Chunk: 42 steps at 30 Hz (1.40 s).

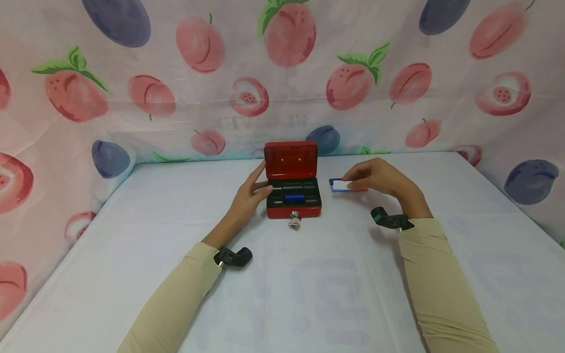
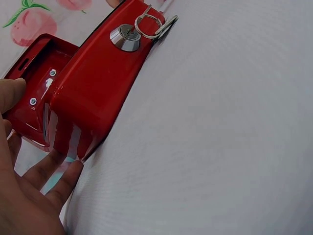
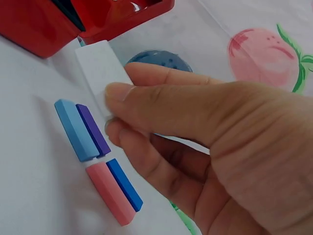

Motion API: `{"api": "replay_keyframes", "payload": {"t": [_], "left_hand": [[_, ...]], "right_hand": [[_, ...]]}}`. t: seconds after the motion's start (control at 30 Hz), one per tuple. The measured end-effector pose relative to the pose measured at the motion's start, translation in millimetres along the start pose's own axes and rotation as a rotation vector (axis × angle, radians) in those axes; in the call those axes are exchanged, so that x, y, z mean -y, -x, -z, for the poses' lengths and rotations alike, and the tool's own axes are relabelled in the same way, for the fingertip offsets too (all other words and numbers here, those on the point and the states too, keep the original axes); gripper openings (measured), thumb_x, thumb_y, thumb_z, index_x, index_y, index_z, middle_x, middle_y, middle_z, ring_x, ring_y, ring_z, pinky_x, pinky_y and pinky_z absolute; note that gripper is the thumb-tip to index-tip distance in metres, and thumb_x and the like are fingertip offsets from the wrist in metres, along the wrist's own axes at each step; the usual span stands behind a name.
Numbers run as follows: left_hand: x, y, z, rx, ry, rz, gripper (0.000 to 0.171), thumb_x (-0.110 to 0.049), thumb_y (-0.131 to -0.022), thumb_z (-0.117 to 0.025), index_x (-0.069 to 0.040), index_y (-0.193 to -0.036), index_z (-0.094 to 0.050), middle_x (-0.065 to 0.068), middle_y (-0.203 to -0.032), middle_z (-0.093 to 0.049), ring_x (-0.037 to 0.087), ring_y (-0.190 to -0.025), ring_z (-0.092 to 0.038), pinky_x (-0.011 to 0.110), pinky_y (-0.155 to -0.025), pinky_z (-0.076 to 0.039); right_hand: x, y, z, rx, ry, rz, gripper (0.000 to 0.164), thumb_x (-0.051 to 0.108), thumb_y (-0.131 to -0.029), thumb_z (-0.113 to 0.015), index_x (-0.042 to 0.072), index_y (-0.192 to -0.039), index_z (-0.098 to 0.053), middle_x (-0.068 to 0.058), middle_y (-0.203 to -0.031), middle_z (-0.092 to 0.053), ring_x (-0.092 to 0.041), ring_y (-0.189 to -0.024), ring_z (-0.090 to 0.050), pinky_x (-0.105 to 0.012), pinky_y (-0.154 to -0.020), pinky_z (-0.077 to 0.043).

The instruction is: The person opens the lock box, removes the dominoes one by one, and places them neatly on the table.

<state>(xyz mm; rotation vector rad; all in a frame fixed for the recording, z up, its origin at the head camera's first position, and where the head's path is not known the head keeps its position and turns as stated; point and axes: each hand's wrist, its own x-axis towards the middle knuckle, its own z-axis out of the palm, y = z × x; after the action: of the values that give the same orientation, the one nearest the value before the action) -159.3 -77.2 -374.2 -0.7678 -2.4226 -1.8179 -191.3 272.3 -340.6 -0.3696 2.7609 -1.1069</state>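
Observation:
A red cash box (image 1: pixel 282 213) stands with its lid (image 1: pixel 291 169) raised, a black compartment tray inside. One blue block (image 1: pixel 294 198) lies in the tray's front middle compartment. My left hand (image 1: pixel 245 198) rests at the box's left side, fingers extended along the wall and thumb over the rim. To the right of the box, my right hand (image 3: pixel 171 117) pinches a white rectangular block (image 3: pixel 100 66) between thumb and fingers. Below it on the table lie a light blue block (image 3: pixel 76 129), a purple block (image 3: pixel 94 129), a pink block (image 3: pixel 110 193) and another blue block (image 3: pixel 124 185).
Keys (image 1: pixel 294 224) on a ring hang from the lock at the front of the box. A white cloth (image 1: pixel 282 294) covers the table. Behind stands a fruit-printed curtain (image 1: pixel 154 59), close to the back of the box. Each wrist wears a black camera band (image 1: pixel 233 257).

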Motion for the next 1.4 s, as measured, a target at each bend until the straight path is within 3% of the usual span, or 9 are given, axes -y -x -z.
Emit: {"api": "replay_keyframes", "payload": {"t": [0.2, 0.63, 0.93, 1.13, 1.4], "left_hand": [[1.6, -0.4, 0.2, 0.002, 0.007, -0.001, 0.065, -0.012, -0.099, -0.052, -0.01, -0.154, -0.017, 0.011, -0.157, -0.019, 0.039, -0.13, -0.04, 0.051, -0.103, -0.037], [0.2, -2.1, -0.6, -0.001, 0.007, -0.003, 0.065, -0.011, -0.099, -0.052, -0.008, -0.153, -0.017, 0.012, -0.157, -0.019, 0.039, -0.13, -0.04, 0.051, -0.102, -0.038], [38.0, -12.7, 0.6, -0.025, -0.019, -0.001, 0.067, -0.02, -0.098, -0.055, -0.024, -0.154, -0.019, -0.001, -0.157, -0.02, 0.03, -0.129, -0.044, 0.047, -0.103, -0.039], [40.3, -13.3, -0.5, -0.03, -0.014, -0.027, 0.066, -0.022, -0.098, -0.056, -0.026, -0.154, -0.02, -0.003, -0.157, -0.021, 0.028, -0.128, -0.045, 0.046, -0.102, -0.041], [40.1, -13.3, -0.4, -0.027, -0.012, -0.016, 0.066, -0.021, -0.098, -0.055, -0.025, -0.154, -0.019, -0.003, -0.157, -0.019, 0.029, -0.129, -0.044, 0.048, -0.102, -0.039]], "right_hand": [[-5, 0, -1, 0.042, 0.013, 0.01, 0.021, 0.022, -0.083, -0.076, 0.013, -0.102, -0.075, -0.004, -0.103, -0.068, -0.025, -0.093, -0.055, -0.04, -0.083, -0.047], [-10, -3, -4, 0.068, 0.113, 0.015, 0.016, 0.015, -0.082, -0.076, 0.015, -0.098, -0.076, -0.004, -0.099, -0.069, -0.024, -0.093, -0.058, -0.044, -0.09, -0.046], [-5, -6, -12, 0.074, 0.171, 0.009, 0.012, 0.014, -0.083, -0.075, 0.014, -0.096, -0.076, -0.003, -0.095, -0.069, -0.024, -0.091, -0.059, -0.046, -0.09, -0.046], [-1, -6, -14, 0.06, 0.221, -0.013, 0.011, 0.012, -0.084, -0.074, 0.015, -0.094, -0.075, -0.002, -0.093, -0.069, -0.024, -0.091, -0.058, -0.046, -0.09, -0.046], [0, -6, -15, 0.053, 0.241, 0.009, 0.01, 0.01, -0.083, -0.074, 0.012, -0.093, -0.075, -0.003, -0.088, -0.068, -0.024, -0.086, -0.057, -0.043, -0.083, -0.048]]}}
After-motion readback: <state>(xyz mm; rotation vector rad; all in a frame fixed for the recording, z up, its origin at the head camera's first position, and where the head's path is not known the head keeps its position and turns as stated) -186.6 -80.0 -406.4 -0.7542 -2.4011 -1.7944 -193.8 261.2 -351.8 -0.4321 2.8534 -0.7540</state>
